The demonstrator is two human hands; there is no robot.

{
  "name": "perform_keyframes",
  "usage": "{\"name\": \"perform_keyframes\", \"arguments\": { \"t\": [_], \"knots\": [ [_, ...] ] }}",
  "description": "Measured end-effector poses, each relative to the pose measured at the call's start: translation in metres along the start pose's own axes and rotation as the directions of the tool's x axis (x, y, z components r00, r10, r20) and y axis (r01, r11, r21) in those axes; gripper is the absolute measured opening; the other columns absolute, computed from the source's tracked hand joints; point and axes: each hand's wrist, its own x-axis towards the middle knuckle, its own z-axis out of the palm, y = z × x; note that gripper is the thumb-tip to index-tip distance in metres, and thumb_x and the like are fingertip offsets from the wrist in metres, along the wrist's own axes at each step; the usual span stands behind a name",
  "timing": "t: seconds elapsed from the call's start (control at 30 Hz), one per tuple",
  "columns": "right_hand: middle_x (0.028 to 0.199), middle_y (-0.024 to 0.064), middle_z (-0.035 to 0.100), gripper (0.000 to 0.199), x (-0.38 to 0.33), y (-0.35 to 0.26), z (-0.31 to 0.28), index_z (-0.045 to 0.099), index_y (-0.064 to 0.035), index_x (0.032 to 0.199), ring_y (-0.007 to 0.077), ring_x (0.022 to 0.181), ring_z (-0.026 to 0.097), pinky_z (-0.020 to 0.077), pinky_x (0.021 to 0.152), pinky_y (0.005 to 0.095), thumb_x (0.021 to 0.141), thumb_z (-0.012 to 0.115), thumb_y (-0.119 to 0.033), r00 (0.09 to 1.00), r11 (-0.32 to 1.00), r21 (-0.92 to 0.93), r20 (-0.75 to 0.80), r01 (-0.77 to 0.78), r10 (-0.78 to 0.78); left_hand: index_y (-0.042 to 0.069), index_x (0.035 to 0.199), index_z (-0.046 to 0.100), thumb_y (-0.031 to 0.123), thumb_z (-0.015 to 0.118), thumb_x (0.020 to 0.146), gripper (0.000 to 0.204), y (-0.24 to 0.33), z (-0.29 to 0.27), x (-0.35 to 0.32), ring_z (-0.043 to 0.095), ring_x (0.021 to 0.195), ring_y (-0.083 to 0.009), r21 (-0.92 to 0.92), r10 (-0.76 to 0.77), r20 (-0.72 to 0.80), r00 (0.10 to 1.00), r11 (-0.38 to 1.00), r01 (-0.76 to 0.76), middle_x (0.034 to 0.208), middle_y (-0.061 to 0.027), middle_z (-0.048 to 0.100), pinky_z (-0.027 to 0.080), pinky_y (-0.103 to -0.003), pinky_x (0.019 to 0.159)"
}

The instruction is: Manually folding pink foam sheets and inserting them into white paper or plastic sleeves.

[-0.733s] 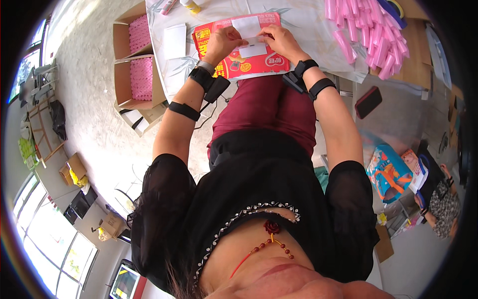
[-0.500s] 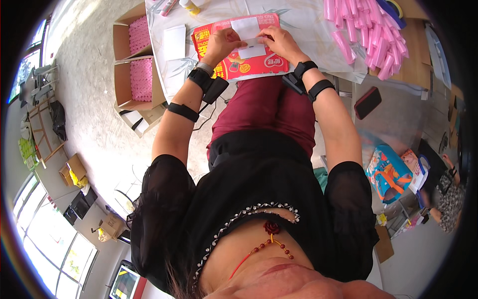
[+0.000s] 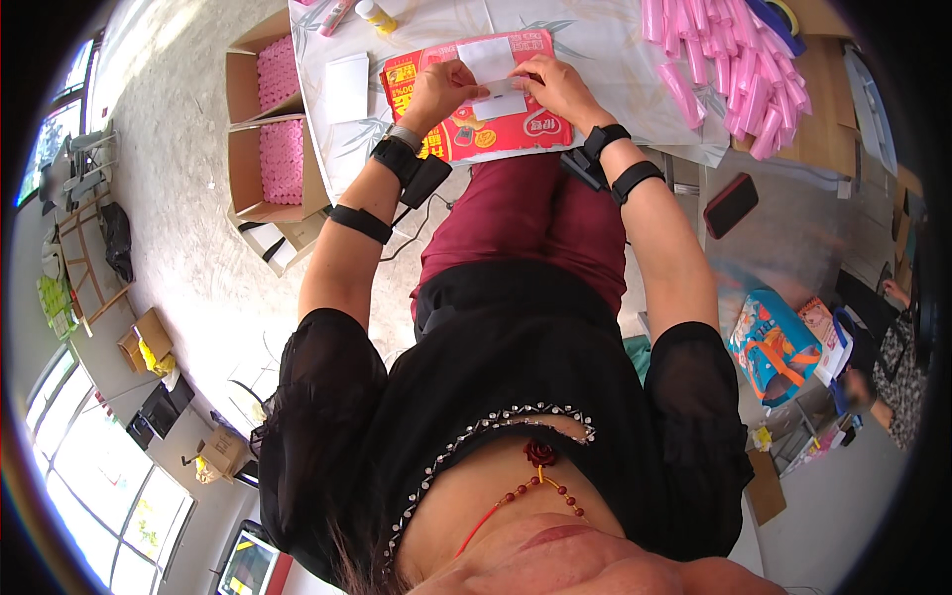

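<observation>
My left hand [image 3: 446, 91] is closed, its thumb and fingertips pinching one edge of a small thin whitish slip [image 3: 502, 88]. On the opposite edge my right hand [image 3: 553, 87] pinches the same slip, so it stretches between both hands. Below it lies a white piece of paper [image 3: 504, 106] with a small dark mark. Another white sheet [image 3: 488, 56] is just beyond. Both papers rest on a flattened red and yellow printed cardboard piece [image 3: 535, 131] at the table's near edge. Whether the slip is paper or clear film, I cannot tell.
Pink wrapped tubes [image 3: 739, 69] are heaped on the right of the table [image 3: 605, 40]. A white paper stack [image 3: 347, 87] and a yellow bottle [image 3: 376, 15] stand left. Boxes of pink pieces [image 3: 283, 164] adjoin the table. A dark phone [image 3: 731, 205] lies right; a person [image 3: 897, 387] is far right.
Both hands keep their pinch on the slip, with only a slight shift. At the far right the other person's arm has moved.
</observation>
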Motion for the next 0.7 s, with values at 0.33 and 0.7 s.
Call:
{"name": "perform_keyframes", "arguments": {
  "t": [0.33, 0.7],
  "knots": [
    [0.103, 0.0137, 0.071, 0.019, 0.0, 0.006, 0.003, 0.076, -0.0121, 0.104, 0.0343, 0.098, 0.067, 0.0538, 0.086, 0.0421, 0.09, 0.074, -0.025, 0.999, 0.999, -0.02, -0.024, 0.037, -0.038, 0.001, 0.086, 0.073, 0.026, 0.089, 0.079, 0.031, -0.005, -0.002, 0.006, 0.069, 0.074, -0.0103, 0.023, 0.032, 0.048, 0.998, 0.999, -0.033, 0.079, -0.0061, 0.074, 0.055, -0.027, 0.07],
    [0.105, 0.0127, 0.069, 0.018, -0.001, 0.006, 0.0, 0.075, -0.0098, 0.107, 0.0311, 0.092, 0.069, 0.0583, 0.08, 0.0384, 0.091, 0.074, -0.018, 0.999, 0.995, 0.1, 0.032, -0.026, 0.023, 0.0, 0.086, 0.073, 0.025, 0.089, 0.078, 0.031, -0.006, -0.004, 0.011, 0.072, 0.073, -0.0145, 0.027, 0.032, 0.094, 0.995, 0.999, -0.035, 0.079, -0.0091, 0.075, 0.057, -0.029, 0.069]
  ]
}}
